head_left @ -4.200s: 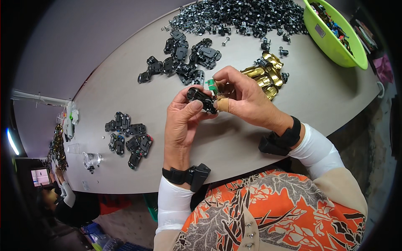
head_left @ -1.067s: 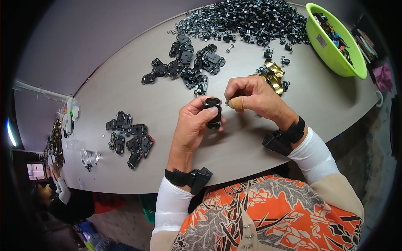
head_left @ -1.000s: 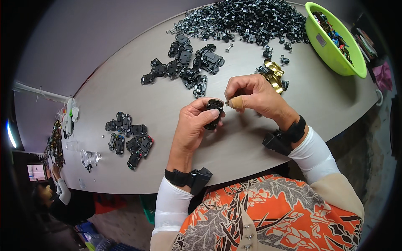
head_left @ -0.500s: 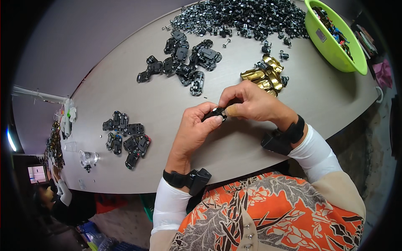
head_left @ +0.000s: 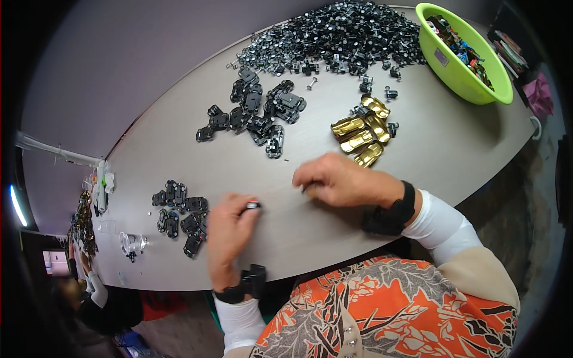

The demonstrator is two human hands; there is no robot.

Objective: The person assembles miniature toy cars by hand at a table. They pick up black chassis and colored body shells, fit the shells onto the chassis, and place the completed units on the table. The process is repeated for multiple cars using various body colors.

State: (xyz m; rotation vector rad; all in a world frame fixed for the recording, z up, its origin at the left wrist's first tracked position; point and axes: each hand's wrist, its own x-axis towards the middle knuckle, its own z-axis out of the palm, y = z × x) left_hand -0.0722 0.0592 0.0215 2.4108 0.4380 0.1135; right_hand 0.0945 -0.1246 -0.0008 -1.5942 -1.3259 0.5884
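My left hand [head_left: 230, 230] is closed round a small toy car [head_left: 253, 205], of which only a dark end with a bit of red and white shows past the thumb. Beside it, to the left, lies a cluster of black toy car undersides [head_left: 193, 224]. My right hand [head_left: 349, 182] hovers over the table with fingers curled in. Something dark shows under its fingertips, too blurred to name. Gold toy car bodies [head_left: 357, 141] lie just beyond the right hand. Farther off are several black toy car bases [head_left: 274, 142].
A big heap of small wheel and axle parts [head_left: 334, 36] covers the far side. At the far right stands a green basin [head_left: 444, 62] of colourful pieces. A clear cup [head_left: 132, 243] is at the left. Another person [head_left: 98, 298] sits at the table's left end.
My hands have come apart. The left has moved left with the toy car, toward the cluster of cars; the right has drawn slightly nearer to me.
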